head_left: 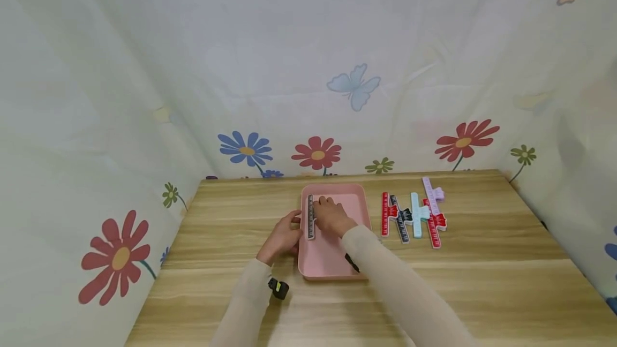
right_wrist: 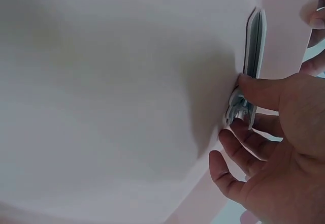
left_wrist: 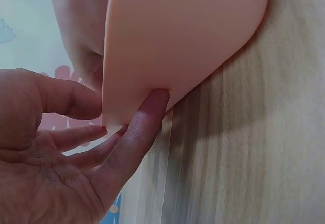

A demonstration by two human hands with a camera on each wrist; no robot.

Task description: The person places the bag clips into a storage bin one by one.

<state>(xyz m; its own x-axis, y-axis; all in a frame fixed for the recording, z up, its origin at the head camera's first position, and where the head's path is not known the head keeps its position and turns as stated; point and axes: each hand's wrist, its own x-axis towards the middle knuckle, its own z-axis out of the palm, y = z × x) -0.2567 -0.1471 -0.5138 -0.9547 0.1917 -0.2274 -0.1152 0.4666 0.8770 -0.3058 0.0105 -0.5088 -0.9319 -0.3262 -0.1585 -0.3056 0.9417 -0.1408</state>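
Grey clip [head_left: 310,216]: lies along the left wall inside the pink tray [head_left: 332,261]; likely light, stiff plastic with a spring, best pinched at its handle end.
Right hand [head_left: 331,215]: thumb and fingers curl round the clip's handle.
Left hand [head_left: 283,235]: fingers loosely straight, steadying the tray's left rim.
Other clips [head_left: 414,213]: right of the tray on the wooden table [head_left: 482,283].

Both arms wear long, close-fitting cream sleeves [head_left: 385,277]; a small black device [head_left: 278,288] (yellow-green mark) sits at the left wrist.
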